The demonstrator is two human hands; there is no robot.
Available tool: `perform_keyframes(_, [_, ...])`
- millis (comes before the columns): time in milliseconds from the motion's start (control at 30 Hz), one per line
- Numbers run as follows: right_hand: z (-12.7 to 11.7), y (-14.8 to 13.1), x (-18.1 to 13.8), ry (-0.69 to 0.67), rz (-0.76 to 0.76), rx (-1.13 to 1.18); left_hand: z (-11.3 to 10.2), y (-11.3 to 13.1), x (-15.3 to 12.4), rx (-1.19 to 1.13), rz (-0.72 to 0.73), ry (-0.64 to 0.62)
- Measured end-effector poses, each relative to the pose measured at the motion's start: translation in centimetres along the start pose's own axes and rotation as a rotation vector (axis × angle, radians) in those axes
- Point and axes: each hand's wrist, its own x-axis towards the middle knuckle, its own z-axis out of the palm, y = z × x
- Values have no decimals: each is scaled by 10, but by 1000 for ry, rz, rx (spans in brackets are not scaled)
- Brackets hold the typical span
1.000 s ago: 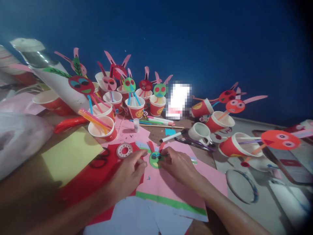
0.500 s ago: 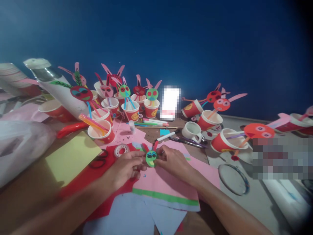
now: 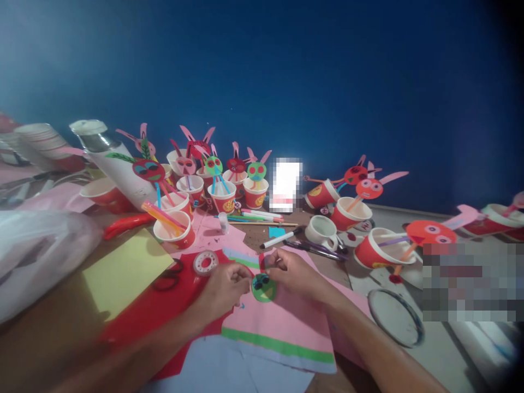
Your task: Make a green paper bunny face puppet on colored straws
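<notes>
- A blue wall (image 3: 262,82) rises beyond the pink sheet (image 3: 286,322), the landmark we measure from
- Our worktop (image 3: 41,349) lies under the pink sheet and shows bare brown to its left
- The red sheet (image 3: 164,316) reaches out to the pink sheet's left, and a yellow sheet (image 3: 126,273) lies farther left
- Our left hand (image 3: 227,286) is at the pink sheet's left side, fingers bent, tips at the green face's edge; we cannot tell whether they grip
- Our right hand (image 3: 295,273) is over the pink sheet, thumb and forefinger drawn together by a red ear; whether they pinch it, we cannot tell
- Red paper cups (image 3: 221,197) stand behind the pink sheet, with straw-legged paper figures in them
- A white mug (image 3: 321,233) stands behind the pink sheet, to the right
- The green face (image 3: 264,292) is over the pink sheet, between our hands
- The red ear (image 3: 262,261) rises from that face over the pink sheet
</notes>
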Motion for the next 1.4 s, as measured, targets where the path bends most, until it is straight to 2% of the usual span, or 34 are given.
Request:
perform_keyframes(167, [-6, -2, 0, -4, 5, -16, -7, -1, -10, -44, -33, -16])
perform_keyframes(267, [-17, -12, -6, 4, 30, -86, -16, 0, -21, -180, -92, -35])
perform_keyframes(400, [-32, -33, -14, 35, 77, -379, -21, 3, -36, -457, -231, -79])
perform_keyframes(533, [-32, -45, -18, -58, 156, -566, -17, 4, -39, -520, -255, -132])
perform_keyframes(733, [-18, -23, -14, -90, 112, -481, -16, 0, -35, -515, -248, -162])
perform_keyframes(867, [-10, -11, -10, -108, 135, -500, -18, -3, -34, -512, -246, -177])
perform_keyframes(1133, [-6, -6, -7, -165, 129, -472, -18, -3, -34, -506, -251, -183])
perform_keyframes(1400, [-5, -2, -9, -132, 114, -452, -17, -3, -38, -573, -278, -177])
